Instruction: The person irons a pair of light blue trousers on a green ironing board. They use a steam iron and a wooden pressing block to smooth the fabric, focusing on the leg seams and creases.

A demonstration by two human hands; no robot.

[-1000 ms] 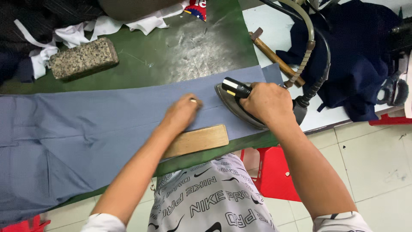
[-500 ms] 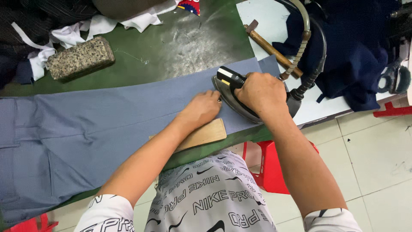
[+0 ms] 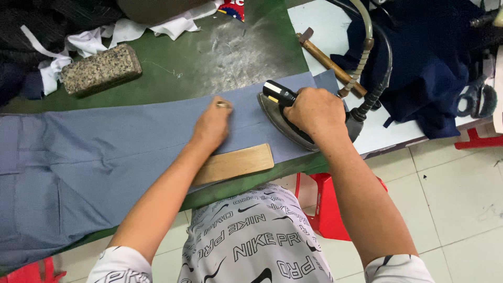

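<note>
The right hand (image 3: 313,112) has a full grip closed around the handle of a steam iron (image 3: 285,121), whose soleplate sits flat on the right end of a grey-blue garment (image 3: 105,162) spread lengthwise across the green tabletop (image 3: 230,52). The left hand (image 3: 212,126) lies open and flat on the cloth just left of the iron, holding nothing, fingers spread toward the far edge. Pressing well here seems to call for keeping that flat hand close ahead of the iron's nose to hold the cloth taut and smooth, with the fingers clear of the hot plate, and keeping the soleplate level so no crease gets set. A wooden block (image 3: 236,163) rests on the near edge of the garment, partly under the left forearm. By count: one iron, one wooden block, one speckled stone weight (image 3: 101,69) at the far left, one wooden-handled hammer (image 3: 327,60) at the far right, and one dark navy garment (image 3: 429,63) heaped beyond the hose (image 3: 378,63).
</note>
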